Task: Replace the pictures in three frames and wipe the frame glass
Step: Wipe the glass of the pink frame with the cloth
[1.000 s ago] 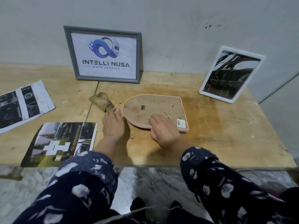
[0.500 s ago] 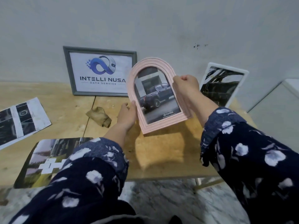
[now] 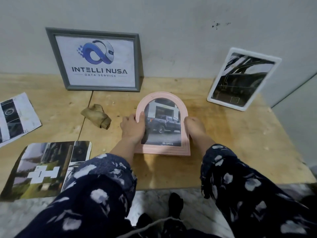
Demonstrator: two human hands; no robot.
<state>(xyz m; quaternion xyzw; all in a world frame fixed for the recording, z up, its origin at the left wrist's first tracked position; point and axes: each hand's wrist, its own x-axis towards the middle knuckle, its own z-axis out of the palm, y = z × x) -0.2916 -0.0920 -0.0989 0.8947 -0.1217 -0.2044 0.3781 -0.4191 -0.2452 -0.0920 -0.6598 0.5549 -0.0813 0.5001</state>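
Pink arched frame (image 3: 163, 125), truck picture showing, held at mid-worktop (image 3: 240, 143) near the front edge. Left hand (image 3: 133, 128) and right hand (image 3: 194, 128) gripping its sides, fingers curled round. Best laid flat, steadied one-handed; crumpled cloth (image 3: 96, 115) just leftward for wiping.

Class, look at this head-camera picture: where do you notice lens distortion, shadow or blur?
Head view: wide-angle bending splays the grey rectangular frame and the white rectangular frame outward; a soft shadow lies on the wooden table below the pink arched frame; the patterned sleeves near the bottom edge are blurred.
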